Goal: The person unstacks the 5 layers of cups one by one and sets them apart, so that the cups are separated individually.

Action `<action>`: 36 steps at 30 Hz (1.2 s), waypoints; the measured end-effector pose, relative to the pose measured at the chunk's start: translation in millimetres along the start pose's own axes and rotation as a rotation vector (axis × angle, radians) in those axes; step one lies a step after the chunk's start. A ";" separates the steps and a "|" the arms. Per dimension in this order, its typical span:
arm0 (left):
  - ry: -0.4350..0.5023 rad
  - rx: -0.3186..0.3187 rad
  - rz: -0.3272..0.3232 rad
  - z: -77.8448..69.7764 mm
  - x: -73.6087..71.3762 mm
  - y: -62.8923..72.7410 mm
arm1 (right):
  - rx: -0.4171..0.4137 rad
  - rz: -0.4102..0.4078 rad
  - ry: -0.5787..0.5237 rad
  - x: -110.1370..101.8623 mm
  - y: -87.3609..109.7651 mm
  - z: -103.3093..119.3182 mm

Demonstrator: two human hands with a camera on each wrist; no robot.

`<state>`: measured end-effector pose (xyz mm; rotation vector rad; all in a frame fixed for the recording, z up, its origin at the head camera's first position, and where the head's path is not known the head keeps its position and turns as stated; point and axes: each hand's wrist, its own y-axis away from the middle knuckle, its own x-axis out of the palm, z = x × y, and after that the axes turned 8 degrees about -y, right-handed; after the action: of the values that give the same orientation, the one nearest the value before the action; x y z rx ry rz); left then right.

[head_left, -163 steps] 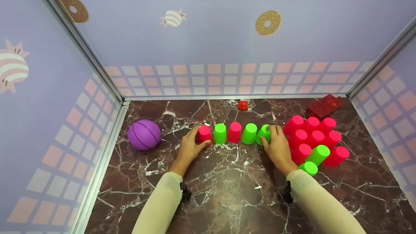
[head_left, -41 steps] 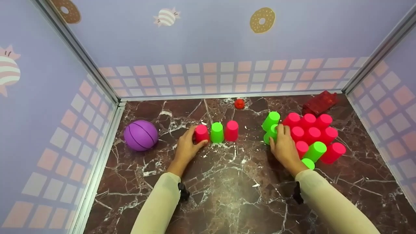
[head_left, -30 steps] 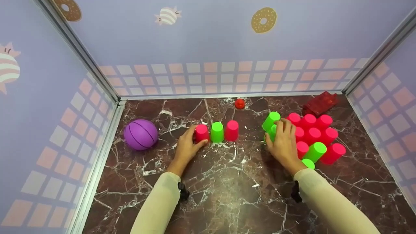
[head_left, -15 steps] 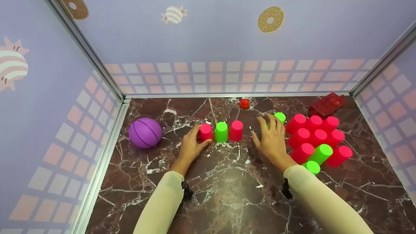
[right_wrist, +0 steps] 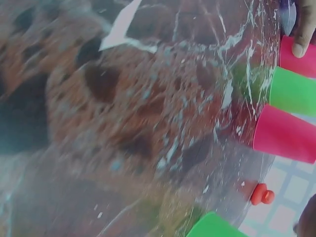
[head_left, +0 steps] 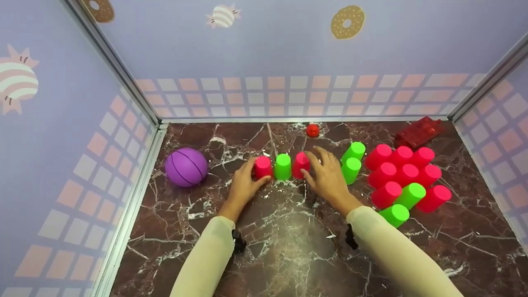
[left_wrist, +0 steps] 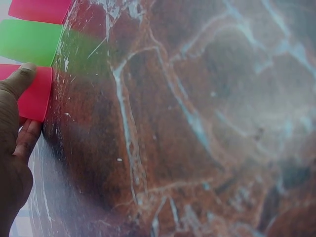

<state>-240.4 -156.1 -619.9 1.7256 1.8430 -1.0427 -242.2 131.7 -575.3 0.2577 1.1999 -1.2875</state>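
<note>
Upside-down plastic cups stand in a short row: a pink cup [head_left: 263,167], a green cup [head_left: 283,166] and another pink cup [head_left: 300,166]. My left hand [head_left: 243,187] holds the leftmost pink one between thumb and fingers; the left wrist view shows the thumb [left_wrist: 22,79] across its side. My right hand [head_left: 330,177] is at the row's right-hand pink cup, fingers spread and thumb overlapping it in the head view. In the right wrist view that pink cup [right_wrist: 285,133] stands apart from the visible fingertip. Two green cups [head_left: 351,170] stand just right of my right hand.
Several pink cups [head_left: 407,175] cluster at the right, with two green cups [head_left: 411,195] at the cluster's near side. A purple ball [head_left: 186,167] lies left. Near the back wall are a small red object [head_left: 312,130] and a dark red translucent object [head_left: 420,132].
Two green cups have left the row's right end and now stand near the pink cluster. My right hand has released the latter and moved left to the pink cup. My left hand keeps its grip.
</note>
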 end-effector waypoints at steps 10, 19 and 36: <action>-0.022 -0.009 0.007 -2.4 -0.9 0.0 | 0.086 0.056 -0.131 16.8 -4.6 4.9; -0.003 0.000 -0.009 -1.0 -0.4 -0.8 | 0.107 0.084 -0.166 10.6 -11.8 7.7; 0.012 0.004 -0.006 0.5 -0.4 0.1 | 0.019 0.047 -0.128 -49.3 22.7 -20.3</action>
<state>-240.4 -156.7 -620.0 1.7332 1.8556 -1.0420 -225.4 183.4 -555.4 0.2127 1.0677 -1.2563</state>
